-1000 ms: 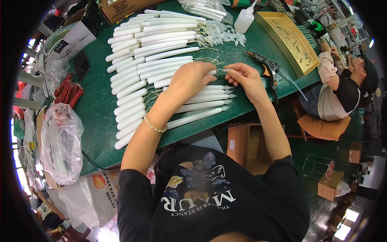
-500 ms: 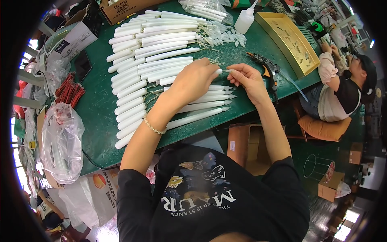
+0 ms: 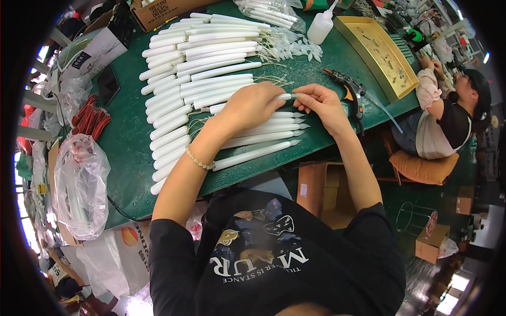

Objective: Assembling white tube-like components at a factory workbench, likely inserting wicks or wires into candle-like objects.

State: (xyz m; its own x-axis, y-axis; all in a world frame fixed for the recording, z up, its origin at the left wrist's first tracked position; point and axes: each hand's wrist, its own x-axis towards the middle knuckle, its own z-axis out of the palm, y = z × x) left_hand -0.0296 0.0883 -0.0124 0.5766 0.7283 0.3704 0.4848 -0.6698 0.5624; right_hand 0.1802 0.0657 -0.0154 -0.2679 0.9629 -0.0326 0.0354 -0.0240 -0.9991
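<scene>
I hold one white candle stick (image 3: 284, 97) between both hands, just above the green surface (image 3: 126, 137). My left hand (image 3: 253, 105) wraps its body, fingers clenched round it; my right hand (image 3: 321, 102) pinches the tip end between thumb and fingertips. The stick's long axis runs roughly left to right, tip pointing right toward my right hand; most of its length is hidden under my left palm.

Right below my hands lies a short row of finished white sticks (image 3: 263, 138), parallel, tips pointing right, slightly tilted up to the right. To the left and beyond, a long fanned row of more white sticks (image 3: 174, 110) covers the surface, with thin wires (image 3: 271, 80) trailing from some tips. A heap of small clear flame-shaped tips (image 3: 300, 47) sits past them, beside a white squeeze bottle (image 3: 320, 27).

A glue gun (image 3: 348, 87) lies just right of my right hand, its cord running off the edge. A yellow tray (image 3: 377, 50) sits farther right. Red wire bundles (image 3: 90, 118) and a clear plastic bag (image 3: 79, 184) are at the left edge. Cardboard box (image 3: 163, 8) at top. Another person (image 3: 448, 118) sits at the right end of the surface, well apart from my hands.
</scene>
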